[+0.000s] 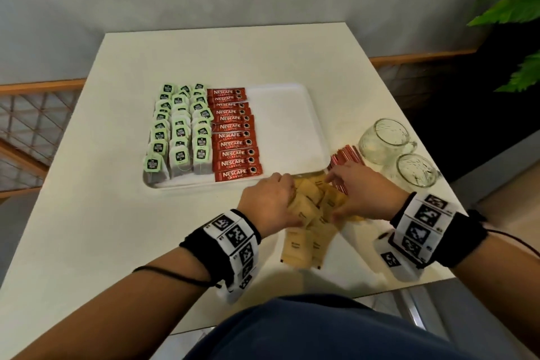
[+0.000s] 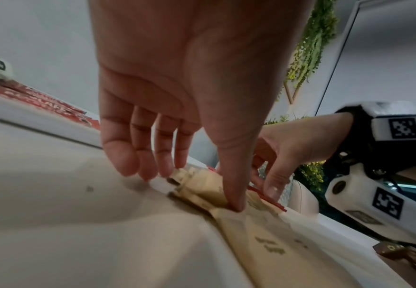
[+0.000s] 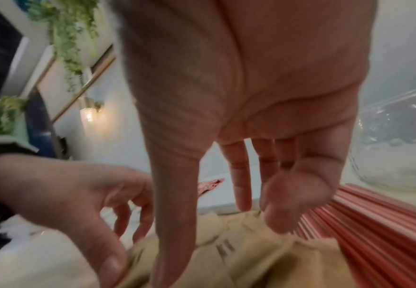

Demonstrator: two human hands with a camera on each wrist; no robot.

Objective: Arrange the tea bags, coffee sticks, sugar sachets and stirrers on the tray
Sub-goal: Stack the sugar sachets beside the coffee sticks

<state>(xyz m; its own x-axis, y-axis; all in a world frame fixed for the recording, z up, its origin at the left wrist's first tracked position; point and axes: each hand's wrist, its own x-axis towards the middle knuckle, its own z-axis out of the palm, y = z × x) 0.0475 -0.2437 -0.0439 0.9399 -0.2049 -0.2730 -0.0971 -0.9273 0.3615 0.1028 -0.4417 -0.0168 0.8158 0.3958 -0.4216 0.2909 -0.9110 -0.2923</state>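
Observation:
On the left half of the white tray (image 1: 287, 126), green-tagged tea bags (image 1: 181, 131) lie in three columns. A column of red coffee sticks (image 1: 237, 137) lies beside them. Off the tray's near right corner, tan sugar sachets (image 1: 310, 205) are heaped on the table. My left hand (image 1: 282, 199) pinches a bunch of these sachets (image 2: 202, 187) between thumb and fingers. My right hand (image 1: 346, 196) touches the heap's right side with straight fingers, thumb down among the sachets (image 3: 251, 249). Red stirrers (image 1: 347, 155) lie just beyond the right hand.
Two clear glass mugs (image 1: 383, 140) (image 1: 415, 170) stand on the table (image 1: 117, 213) right of the tray, close to the stirrers. The tray's right half is bare. The table's near right edge runs just behind my right wrist. Green leaves (image 1: 514, 3) hang at the far right.

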